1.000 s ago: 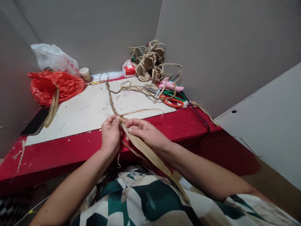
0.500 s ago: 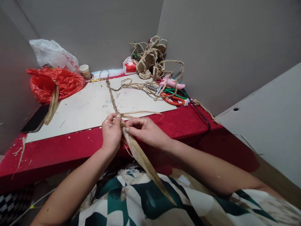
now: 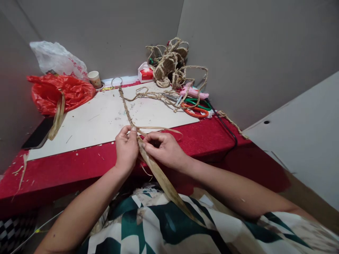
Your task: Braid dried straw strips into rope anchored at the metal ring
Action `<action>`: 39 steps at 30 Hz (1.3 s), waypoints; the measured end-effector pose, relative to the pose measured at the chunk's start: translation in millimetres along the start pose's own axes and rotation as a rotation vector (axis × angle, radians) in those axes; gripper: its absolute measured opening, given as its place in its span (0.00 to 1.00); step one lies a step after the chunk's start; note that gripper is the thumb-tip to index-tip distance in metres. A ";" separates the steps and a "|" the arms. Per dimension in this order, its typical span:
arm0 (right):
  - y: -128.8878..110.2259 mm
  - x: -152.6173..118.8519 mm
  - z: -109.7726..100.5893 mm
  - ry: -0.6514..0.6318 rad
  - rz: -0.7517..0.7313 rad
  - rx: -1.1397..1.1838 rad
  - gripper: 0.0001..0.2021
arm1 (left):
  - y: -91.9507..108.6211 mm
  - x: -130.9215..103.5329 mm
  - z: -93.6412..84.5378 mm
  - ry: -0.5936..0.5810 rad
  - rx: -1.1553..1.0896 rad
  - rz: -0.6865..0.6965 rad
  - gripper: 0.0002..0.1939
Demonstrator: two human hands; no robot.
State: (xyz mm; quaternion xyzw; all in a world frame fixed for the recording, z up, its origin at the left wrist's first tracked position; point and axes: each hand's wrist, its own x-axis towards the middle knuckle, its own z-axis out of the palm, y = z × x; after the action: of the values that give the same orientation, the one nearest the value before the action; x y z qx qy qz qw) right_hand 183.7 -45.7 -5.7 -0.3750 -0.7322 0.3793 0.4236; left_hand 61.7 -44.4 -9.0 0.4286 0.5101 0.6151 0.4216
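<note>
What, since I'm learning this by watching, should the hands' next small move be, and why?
Perhaps twist the wide strip into the near end of the cord: the right hand pinches the strip's top, the left hand grips that cord end, and the strip is untwisted below.

Paper cup (image 3: 95, 81); possibly a phone (image 3: 38, 134)

The near end of the braided cord (image 3: 125, 107) is hidden by the hands (image 3: 127, 146).

Left hand (image 3: 126, 146) over table's (image 3: 90, 160) near edge, pinched tight, thumb up. Right hand (image 3: 165, 150) just beside, also pinching. Left forearm (image 3: 84, 201) and right forearm (image 3: 230, 187) angled inward.
</note>
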 end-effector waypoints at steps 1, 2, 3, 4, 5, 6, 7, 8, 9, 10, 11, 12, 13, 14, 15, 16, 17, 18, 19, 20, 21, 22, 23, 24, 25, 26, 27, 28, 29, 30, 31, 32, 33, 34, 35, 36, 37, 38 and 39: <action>-0.1 0.6 -0.7 -0.011 0.008 -0.008 0.06 | -0.1 0.2 0.0 -0.001 0.011 0.000 0.09; -0.2 1.5 -1.5 -0.020 0.011 -0.021 0.06 | -0.4 0.4 0.0 -0.001 0.020 0.003 0.09; -0.3 2.6 -2.2 -0.025 0.009 -0.038 0.07 | -0.9 0.7 0.0 -0.002 0.026 0.006 0.09; -0.5 3.7 -3.0 -0.031 0.002 -0.058 0.07 | -1.6 1.1 0.2 -0.005 0.030 0.009 0.09; -0.8 4.9 -3.8 -0.036 -0.006 -0.079 0.07 | -2.3 1.4 0.3 -0.010 0.033 0.011 0.09; -1.3 5.9 -4.6 -0.041 -0.013 -0.100 0.07 | -3.0 1.6 0.5 -0.015 0.033 0.015 0.08; -1.8 6.7 -5.4 -0.049 -0.019 -0.121 0.07 | -3.6 1.8 0.8 -0.023 0.034 0.019 0.08; -2.4 7.3 -6.1 -0.054 -0.026 -0.139 0.08 | -4.1 1.9 1.0 -0.029 0.035 0.025 0.08; -3.0 7.6 -6.6 -0.060 -0.033 -0.153 0.08 | -4.5 1.8 1.2 -0.035 0.035 0.031 0.08; -3.5 7.7 -6.9 -0.064 -0.042 -0.164 0.08 | -4.8 1.8 1.4 -0.039 0.033 0.036 0.08; -3.9 7.6 -6.9 -0.066 -0.053 -0.171 0.08 | -5.1 1.8 1.5 -0.042 0.029 0.037 0.09; -4.0 7.3 -6.7 -0.066 -0.065 -0.178 0.09 | -5.2 1.7 1.6 -0.045 0.025 0.036 0.09; -4.1 6.9 -6.2 -0.065 -0.076 -0.186 0.09 | -5.4 1.7 1.6 -0.050 0.023 0.032 0.09; -4.0 6.5 -5.5 -0.060 -0.090 -0.198 0.09 | -5.5 1.7 1.5 -0.055 0.023 0.028 0.09; -3.8 6.1 -4.7 -0.055 -0.109 -0.218 0.09 | -5.7 1.7 1.3 -0.062 0.026 0.023 0.09; -3.6 5.6 -3.7 -0.046 -0.136 -0.245 0.08 | -5.9 1.7 1.0 -0.067 0.028 0.019 0.09; -3.4 5.2 -2.8 -0.034 -0.168 -0.280 0.08 | -6.0 1.6 0.7 -0.072 0.033 0.016 0.09; -3.2 4.6 -2.1 -0.021 -0.199 -0.316 0.08 | -6.0 1.5 0.5 -0.076 0.037 0.013 0.09; -3.1 4.1 -1.5 -0.009 -0.224 -0.350 0.08 | -6.0 1.3 0.4 -0.079 0.040 0.013 0.09; -3.2 3.5 -1.2 0.002 -0.239 -0.377 0.08 | -5.9 1.1 0.5 -0.082 0.045 0.016 0.09; -3.3 3.0 -1.1 0.011 -0.241 -0.393 0.08 | -5.6 0.8 0.7 -0.082 0.051 0.021 0.09; -3.6 2.3 -1.2 0.015 -0.232 -0.398 0.08 | -5.2 0.5 1.0 -0.081 0.057 0.028 0.09; -4.1 1.7 -1.3 0.015 -0.217 -0.394 0.08 | -4.8 0.2 1.4 -0.081 0.064 0.034 0.09; -4.7 1.1 -1.4 0.013 -0.200 -0.386 0.08 | -4.4 0.0 1.8 -0.081 0.070 0.039 0.09; -5.3 0.5 -1.4 0.012 -0.184 -0.378 0.08 | -4.1 -0.2 2.1 -0.081 0.079 0.042 0.10; -5.8 -0.1 -1.3 0.013 -0.171 -0.372 0.08 | -3.8 -0.3 2.4 -0.080 0.090 0.045 0.10; -6.0 -0.8 -0.9 0.016 -0.162 -0.372 0.08 | -3.6 -0.3 2.5 -0.078 0.101 0.049 0.10; -6.0 -1.4 -0.4 0.023 -0.160 -0.376 0.09 | -3.6 -0.3 2.4 -0.077 0.113 0.052 0.10; -5.4 -2.1 0.2 0.031 -0.165 -0.388 0.09 | -3.7 -0.2 2.2 -0.075 0.121 0.054 0.10; -4.5 -2.7 0.7 0.040 -0.173 -0.409 0.08 | -3.8 -0.2 1.8 -0.076 0.127 0.054 0.10; -3.2 -3.3 1.1 0.052 -0.180 -0.439 0.08 | -3.9 -0.3 1.4 -0.078 0.124 0.054 0.10; -1.7 -3.7 1.1 0.064 -0.179 -0.472 0.07 | -3.9 -0.4 0.9 -0.080 0.114 0.048 0.10; -0.3 -4.1 0.6 0.075 -0.166 -0.499 0.07 | -3.9 -0.6 0.4 -0.081 0.102 0.038 0.10; 0.8 -4.2 -0.4 0.081 -0.138 -0.507 0.06 | -3.8 -0.9 0.0 -0.080 0.092 0.026 0.10; 1.3 -4.2 -2.3 0.083 -0.094 -0.481 0.06 | -3.6 -1.1 -0.3 -0.078 0.082 0.011 0.10; 1.0 -3.9 -5.1 0.081 -0.040 -0.415 0.06 | -3.5 -1.3 -0.6 -0.079 0.073 -0.005 0.10; 0.0 -3.3 -9.1 0.083 0.015 -0.315 0.06 | -3.5 -1.4 -0.8 -0.080 0.068 -0.019 0.10; -1.8 -2.6 -14.4 0.094 0.059 -0.198 0.07 | -3.5 -1.3 -0.9 -0.081 0.068 -0.027 0.10; -4.2 -1.7 -21.3 0.118 0.088 -0.082 0.08 | -3.7 -1.1 -1.0 -0.080 0.068 -0.029 0.10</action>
State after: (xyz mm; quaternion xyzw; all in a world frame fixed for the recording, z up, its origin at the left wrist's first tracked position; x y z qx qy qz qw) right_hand 202.6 -44.0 5.0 -0.4456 -0.7037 0.3442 0.4334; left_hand 61.4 -45.3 -12.9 0.4597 0.5194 0.5737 0.4356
